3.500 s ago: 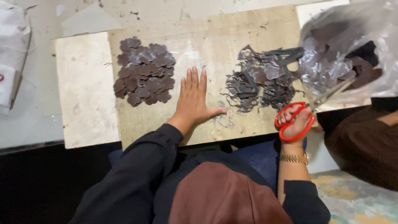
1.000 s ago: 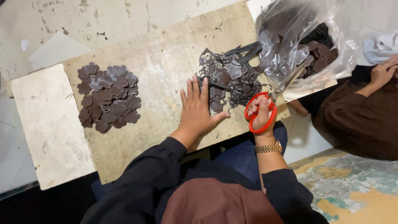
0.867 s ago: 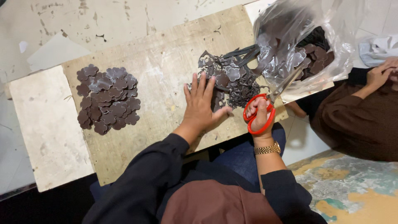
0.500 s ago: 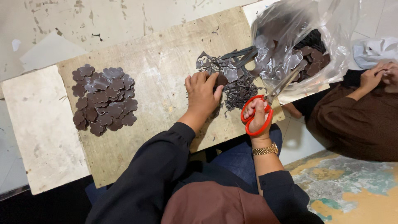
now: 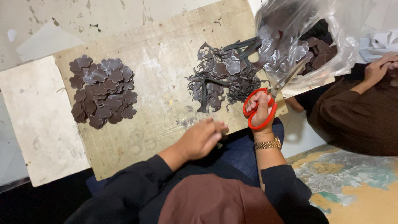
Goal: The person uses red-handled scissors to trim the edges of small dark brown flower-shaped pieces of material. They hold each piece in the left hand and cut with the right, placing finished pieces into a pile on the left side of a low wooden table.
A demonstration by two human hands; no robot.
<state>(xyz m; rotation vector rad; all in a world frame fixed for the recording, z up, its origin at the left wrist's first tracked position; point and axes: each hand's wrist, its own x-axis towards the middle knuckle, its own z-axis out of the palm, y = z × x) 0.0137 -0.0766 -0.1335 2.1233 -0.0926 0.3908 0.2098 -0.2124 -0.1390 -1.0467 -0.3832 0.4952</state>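
Scissors: red handles, blades pointing up and right toward the plastic bag; held over the board's right edge.
Right hand: fingers through the red loops, closed around the handles; a gold watch on the wrist.
Left hand: at the board's near edge, fingers curled loosely together; whether it pinches a piece I cannot tell.
Scrap pile: dark offcuts and a few flower shapes, tangled, just up and left of the scissors.
Flower pile: dark cut-out flower shapes heaped on the left part of the board, well apart from the scraps.
Plastic bag: clear, crumpled, holding more dark pieces, overhanging the board's upper right corner.
Board: worn plywood, stained, bare between the two piles.
Pale slab: beside the board's left edge, touching it.
Floor: patchy paint at lower right.
Other person: brown sleeve and hand at the right, close beside the bag.
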